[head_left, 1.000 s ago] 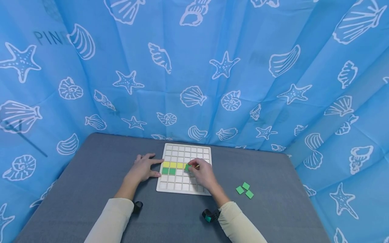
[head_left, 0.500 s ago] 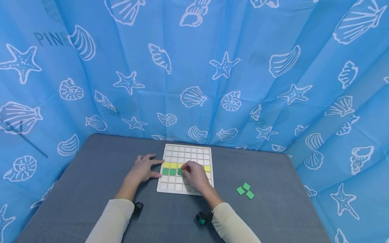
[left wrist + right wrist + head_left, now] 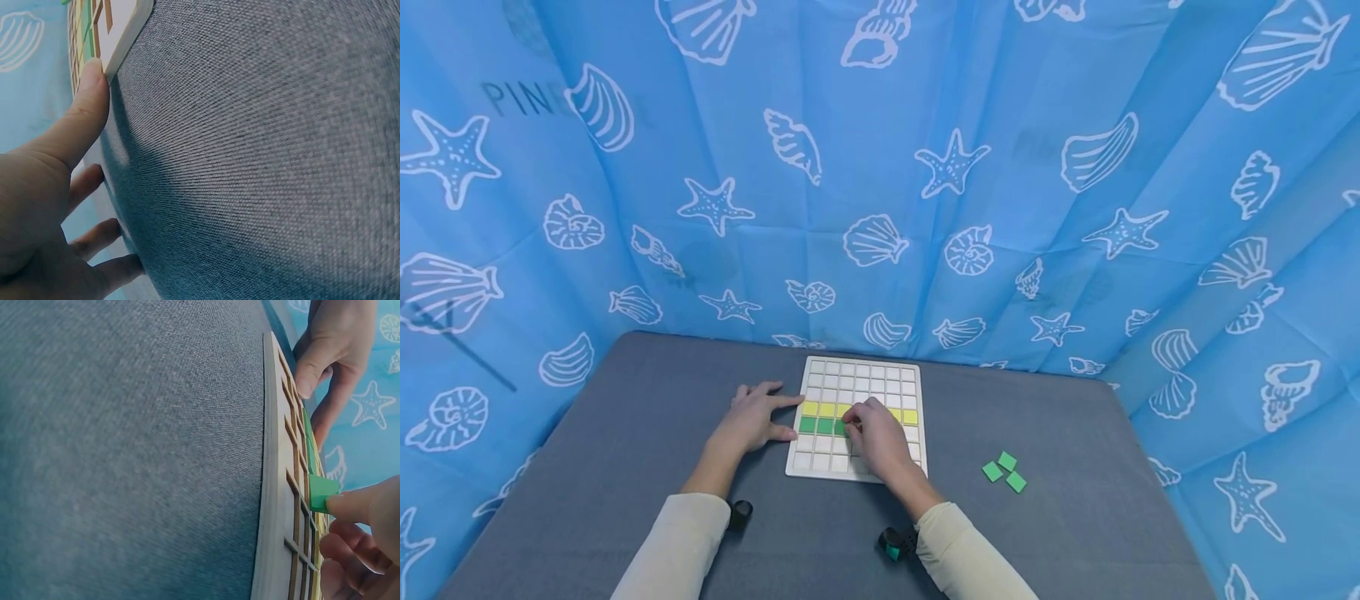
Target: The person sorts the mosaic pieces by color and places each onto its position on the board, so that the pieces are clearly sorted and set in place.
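Observation:
A white grid board (image 3: 863,372) with square cells lies on the table. One row of it carries yellow tiles (image 3: 827,409), partly hidden by my right hand. In the row just nearer to me, two green tiles (image 3: 816,425) lie side by side at the left end. My right hand (image 3: 883,437) pinches another green square tile (image 3: 322,492) at the third cell of that row; in the right wrist view it stands tilted up from the board. At the board's left edge, my left hand (image 3: 751,422) rests with its thumb and index finger touching the rim, fingers extended.
Three loose green tiles (image 3: 1007,461) lie on the grey table cloth (image 3: 1075,500) right of the board. A blue curtain (image 3: 880,167) with white shell prints hangs behind the table and at its sides. Black straps (image 3: 891,543) sit by both wrists.
My right hand has moved left and slightly nearer with the green tile, from around the fourth column to the third cell of the green row. My left hand has stayed in place.

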Demonstrator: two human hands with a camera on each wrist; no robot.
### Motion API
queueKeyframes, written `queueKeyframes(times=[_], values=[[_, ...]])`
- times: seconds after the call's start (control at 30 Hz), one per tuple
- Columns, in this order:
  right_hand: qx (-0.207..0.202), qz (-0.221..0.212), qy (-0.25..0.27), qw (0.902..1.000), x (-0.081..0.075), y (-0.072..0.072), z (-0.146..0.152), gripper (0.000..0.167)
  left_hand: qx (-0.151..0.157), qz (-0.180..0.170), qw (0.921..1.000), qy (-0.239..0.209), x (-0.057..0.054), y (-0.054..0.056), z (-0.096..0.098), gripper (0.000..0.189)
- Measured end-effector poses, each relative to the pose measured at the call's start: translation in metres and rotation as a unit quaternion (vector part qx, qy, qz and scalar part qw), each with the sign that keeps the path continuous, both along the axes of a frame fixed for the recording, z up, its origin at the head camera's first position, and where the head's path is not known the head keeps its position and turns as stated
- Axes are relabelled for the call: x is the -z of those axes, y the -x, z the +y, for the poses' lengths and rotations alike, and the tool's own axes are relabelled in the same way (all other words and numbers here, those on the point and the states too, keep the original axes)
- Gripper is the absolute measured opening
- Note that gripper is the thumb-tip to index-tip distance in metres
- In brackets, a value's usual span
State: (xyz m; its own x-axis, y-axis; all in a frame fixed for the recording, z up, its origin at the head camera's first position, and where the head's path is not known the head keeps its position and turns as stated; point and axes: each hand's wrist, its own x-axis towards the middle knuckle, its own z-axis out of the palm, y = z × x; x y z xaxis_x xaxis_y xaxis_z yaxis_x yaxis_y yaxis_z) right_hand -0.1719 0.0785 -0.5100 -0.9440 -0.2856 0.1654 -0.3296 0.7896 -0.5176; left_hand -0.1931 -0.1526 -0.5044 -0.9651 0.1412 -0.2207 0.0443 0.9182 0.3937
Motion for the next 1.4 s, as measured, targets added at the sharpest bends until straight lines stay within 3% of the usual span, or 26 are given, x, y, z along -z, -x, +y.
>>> queueKeyframes(times=[0.47, 0.77, 1.0, 1.4], values=[[-0.040, 0.035, -0.058, 0.9969, -0.001, -0.005, 0.004, 0.016, 0.002, 0.002, 1.0000, 0.001, -0.001, -0.002, -0.001, 0.067], [-0.028, 0.128, -0.107, 0.9856, -0.006, -0.009, 0.012, 0.038, 0.000, 0.001, 1.0000, 0.008, -0.002, -0.003, -0.001, 0.067], [-0.022, 0.098, -0.158, 0.9824, -0.005, -0.009, 0.022, 0.058, 0.003, -0.001, 1.0000, 0.009, -0.003, -0.003, 0.000, 0.067], [-0.002, 0.048, -0.177, 0.9830, -0.006, -0.005, 0.047, 0.073, -0.004, 0.000, 1.0000, 0.004, -0.001, -0.002, 0.002, 0.067]])
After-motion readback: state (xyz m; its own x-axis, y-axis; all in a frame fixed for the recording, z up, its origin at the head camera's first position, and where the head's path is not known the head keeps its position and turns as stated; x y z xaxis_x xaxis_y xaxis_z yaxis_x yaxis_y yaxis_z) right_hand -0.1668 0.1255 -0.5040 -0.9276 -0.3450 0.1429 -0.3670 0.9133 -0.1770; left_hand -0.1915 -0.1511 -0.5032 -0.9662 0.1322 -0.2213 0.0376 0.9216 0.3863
